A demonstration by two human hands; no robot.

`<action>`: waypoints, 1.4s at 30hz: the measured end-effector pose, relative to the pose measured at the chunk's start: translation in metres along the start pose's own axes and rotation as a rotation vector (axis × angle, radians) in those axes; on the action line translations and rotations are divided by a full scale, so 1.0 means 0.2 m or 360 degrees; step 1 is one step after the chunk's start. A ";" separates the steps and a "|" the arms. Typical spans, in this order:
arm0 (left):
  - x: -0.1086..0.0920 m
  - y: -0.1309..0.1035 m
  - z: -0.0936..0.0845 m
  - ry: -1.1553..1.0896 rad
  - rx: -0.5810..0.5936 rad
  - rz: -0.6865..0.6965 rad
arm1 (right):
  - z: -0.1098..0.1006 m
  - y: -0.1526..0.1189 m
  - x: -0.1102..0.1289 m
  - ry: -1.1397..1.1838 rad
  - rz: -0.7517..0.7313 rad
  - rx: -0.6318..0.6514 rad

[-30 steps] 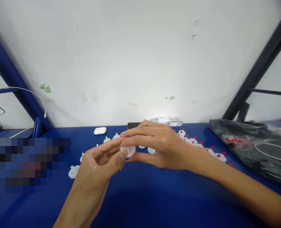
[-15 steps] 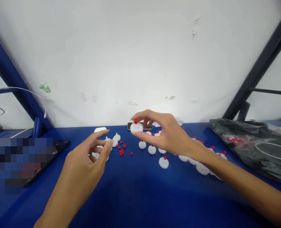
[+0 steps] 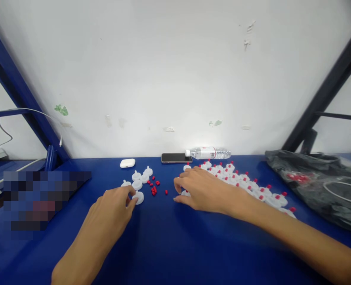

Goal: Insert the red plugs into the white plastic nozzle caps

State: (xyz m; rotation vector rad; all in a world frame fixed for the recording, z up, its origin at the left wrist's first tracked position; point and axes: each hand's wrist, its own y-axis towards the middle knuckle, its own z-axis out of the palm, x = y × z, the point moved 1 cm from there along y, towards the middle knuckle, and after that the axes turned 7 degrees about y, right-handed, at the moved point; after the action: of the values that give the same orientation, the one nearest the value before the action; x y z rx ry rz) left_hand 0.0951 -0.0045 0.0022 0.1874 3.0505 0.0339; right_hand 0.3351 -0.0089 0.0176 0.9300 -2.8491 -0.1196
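My left hand point(image 3: 116, 204) is at the left group of white round caps, its thumb and forefinger closed on the edge of a white cap point(image 3: 139, 197) lying on the blue table. Other white caps with thin spouts point(image 3: 136, 175) stand just beyond. My right hand point(image 3: 197, 188) is low over the table with fingers curled and thumb apart, beside a white cap point(image 3: 186, 193) partly hidden by it; nothing shows between its fingertips. Small red pieces point(image 3: 154, 190) lie between the hands. Many white caps with red tips point(image 3: 243, 183) stand in a cluster behind my right forearm.
At the wall lie a white case point(image 3: 127, 163), a dark phone point(image 3: 176, 158) and a clear bottle point(image 3: 208, 152). Black plastic point(image 3: 318, 186) with a bag of red pieces point(image 3: 300, 177) lies at the right of the blue table point(image 3: 169, 245). A blurred-out area covers the left.
My right hand has come down and no longer holds the red-tipped white cap. My left hand has lowered and its fingers have closed at a white cap. The bottle now shows fully.
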 end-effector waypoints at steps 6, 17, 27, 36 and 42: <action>-0.01 0.00 0.06 0.0086 -0.0014 0.0039 | 0.15 0.09 0.01 -0.0116 -0.0248 -0.0024; -0.08 -0.02 0.10 -0.0035 0.0143 0.0344 | 0.14 0.09 -0.01 0.0201 -0.0303 -0.0132; -0.09 0.01 0.11 -0.0030 0.0141 0.0315 | 0.09 0.08 0.01 0.1097 -0.0290 -0.0238; -0.19 -0.01 0.04 -0.0132 0.0009 0.0365 | 0.07 0.08 0.02 0.1418 -0.0264 -0.0387; -0.18 0.00 0.05 -0.0224 -0.0056 0.0451 | 0.09 0.09 0.01 0.1456 -0.0184 -0.0428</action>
State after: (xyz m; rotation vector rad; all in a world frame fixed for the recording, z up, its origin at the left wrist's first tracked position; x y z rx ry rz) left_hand 0.1321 -0.0091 -0.0052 0.5904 2.8566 0.0882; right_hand 0.3196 0.0041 0.0018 0.8046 -1.8881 -0.0616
